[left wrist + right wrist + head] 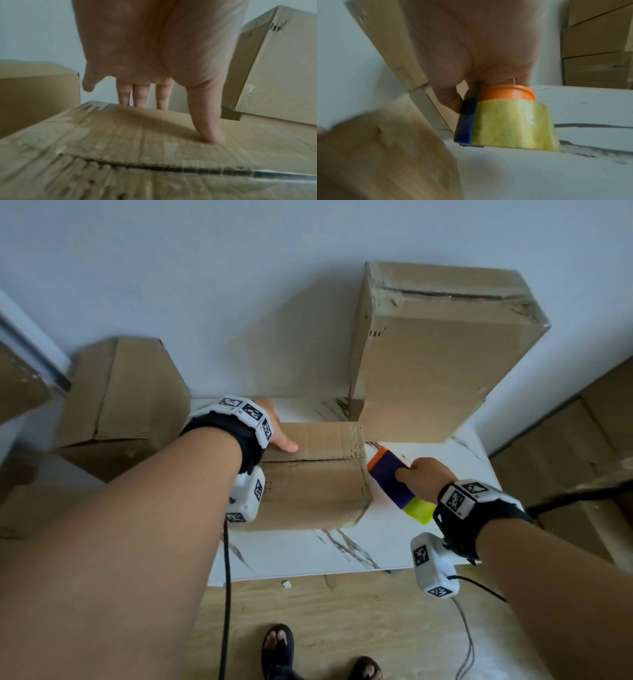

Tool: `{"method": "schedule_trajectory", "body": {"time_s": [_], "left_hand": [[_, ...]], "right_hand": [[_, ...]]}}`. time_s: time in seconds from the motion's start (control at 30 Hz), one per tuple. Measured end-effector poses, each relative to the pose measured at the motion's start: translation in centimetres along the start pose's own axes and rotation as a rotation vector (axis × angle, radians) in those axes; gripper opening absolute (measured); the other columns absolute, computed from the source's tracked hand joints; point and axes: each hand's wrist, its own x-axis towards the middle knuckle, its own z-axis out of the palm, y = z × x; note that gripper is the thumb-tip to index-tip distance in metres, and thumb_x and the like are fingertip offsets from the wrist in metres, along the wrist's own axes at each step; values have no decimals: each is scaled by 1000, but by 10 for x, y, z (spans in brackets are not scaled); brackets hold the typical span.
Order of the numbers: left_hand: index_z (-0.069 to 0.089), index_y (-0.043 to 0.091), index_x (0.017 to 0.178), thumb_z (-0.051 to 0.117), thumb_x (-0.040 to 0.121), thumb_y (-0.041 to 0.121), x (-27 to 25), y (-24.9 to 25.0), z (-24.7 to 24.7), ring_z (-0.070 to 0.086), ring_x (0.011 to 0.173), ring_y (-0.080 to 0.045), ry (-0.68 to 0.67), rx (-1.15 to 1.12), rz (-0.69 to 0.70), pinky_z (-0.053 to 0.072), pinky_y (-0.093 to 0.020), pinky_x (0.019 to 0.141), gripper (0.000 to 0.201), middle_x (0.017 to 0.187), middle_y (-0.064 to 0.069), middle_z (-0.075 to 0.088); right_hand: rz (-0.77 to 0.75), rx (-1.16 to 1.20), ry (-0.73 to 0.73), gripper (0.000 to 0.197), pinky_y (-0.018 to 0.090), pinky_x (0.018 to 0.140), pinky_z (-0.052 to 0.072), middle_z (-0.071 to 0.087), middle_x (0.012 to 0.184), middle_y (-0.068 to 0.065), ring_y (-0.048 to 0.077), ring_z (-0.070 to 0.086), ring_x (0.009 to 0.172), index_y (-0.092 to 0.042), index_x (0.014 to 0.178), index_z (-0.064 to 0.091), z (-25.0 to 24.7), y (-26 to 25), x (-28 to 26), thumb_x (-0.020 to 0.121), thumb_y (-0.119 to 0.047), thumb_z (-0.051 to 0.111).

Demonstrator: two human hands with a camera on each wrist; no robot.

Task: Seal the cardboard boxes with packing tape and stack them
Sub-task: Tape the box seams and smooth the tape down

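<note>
A small cardboard box (311,474) lies on the white marble table (308,553), its top flaps closed along a dark seam (154,167). My left hand (274,429) rests on the box's far left top; the thumb (207,121) presses the flap and the other fingers (140,94) reach straight over the far edge. My right hand (424,477) grips a tape dispenser (397,484) with a purple body, orange end and yellow-green roll (513,121), held just off the table beside the box's right side. A bigger box (442,354) stands behind.
Further cardboard boxes stand on the floor at the left (120,398) and stacked at the right (582,446). The wall runs right behind the table. Black cables (226,594) hang from both wrists. Two sandalled feet (277,648) stand on the wooden floor below the table's front edge.
</note>
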Motion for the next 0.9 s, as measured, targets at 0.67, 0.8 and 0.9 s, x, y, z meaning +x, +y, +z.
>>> {"method": "schedule_trajectory", "body": {"time_s": [0.67,0.8,0.9], "left_hand": [[57,12,88,41,101,28,-49,78,-34,66,59,-19,-308,-1240,366,57,-31,50,26,77,-7,62],[61,6,89,50,98,25,-46,71,-36,68,54,-16,-259,-1257,365,56,-27,50,24,69,-7,67],[62,2,97,51,96,12,-44,66,-34,68,55,-14,-205,-1251,339,58,-24,53,15,74,-10,69]], "right_hand": [[-406,791,-63,34,40,92,37,64,88,11,24,56,86,0,94,62,-86,-16,-115,71,-25,65],[-409,791,-63,36,44,96,40,66,90,11,24,58,87,-1,98,62,-84,-19,-120,72,-26,64],[-413,797,-73,31,42,94,42,67,93,12,23,59,88,-4,95,61,-85,-24,-125,72,-25,63]]}}
